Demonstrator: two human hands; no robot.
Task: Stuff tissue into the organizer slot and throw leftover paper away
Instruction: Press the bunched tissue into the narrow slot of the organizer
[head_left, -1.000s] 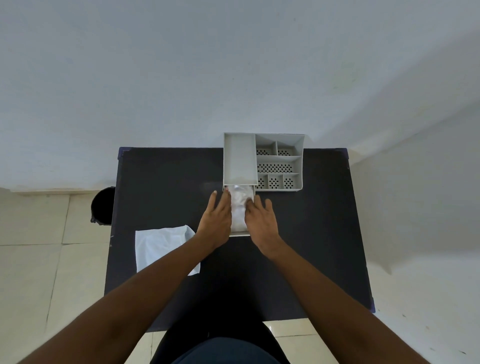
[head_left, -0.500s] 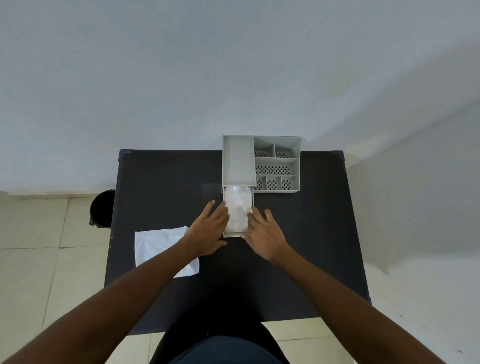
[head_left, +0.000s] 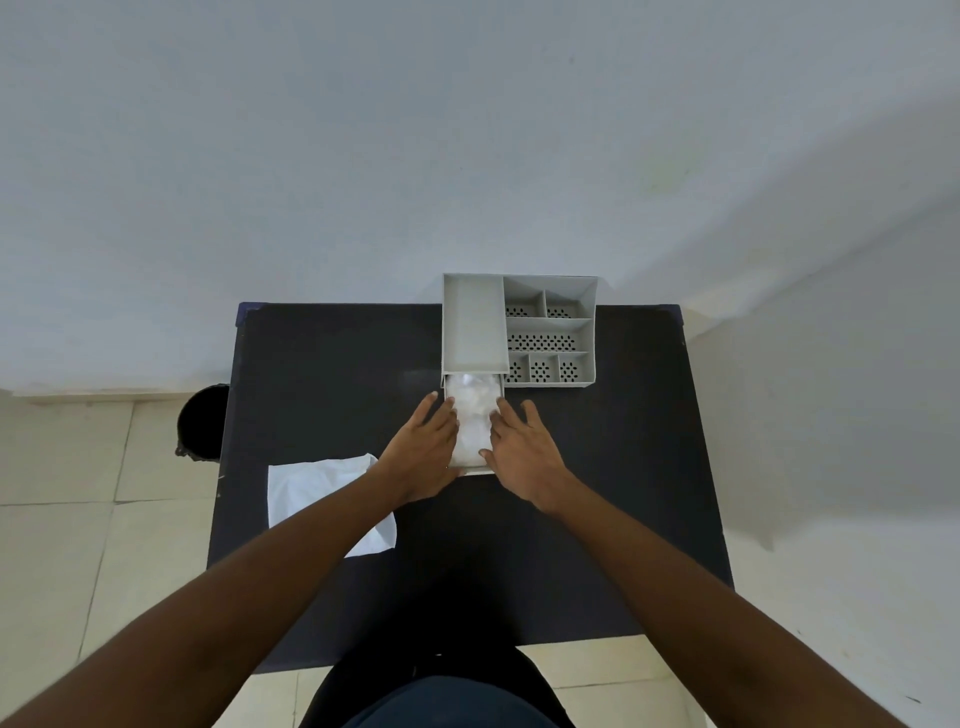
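A grey organizer with several perforated slots stands at the far edge of the black table. Its long drawer slot sticks out toward me, filled with crumpled white tissue. My left hand lies flat along the drawer's left side, fingers touching the tissue's edge. My right hand lies flat along the right side, its thumb on the tissue. A flat white sheet of paper rests on the table to the left, partly under my left forearm.
A black bin stands on the tiled floor just off the table's left edge. A pale wall rises right behind the organizer. The table's near edge is at my body.
Both hands drew back toward me along the drawer, then slid forward again over the tissue's sides. The drawer, organizer and paper sheet have stayed in place.
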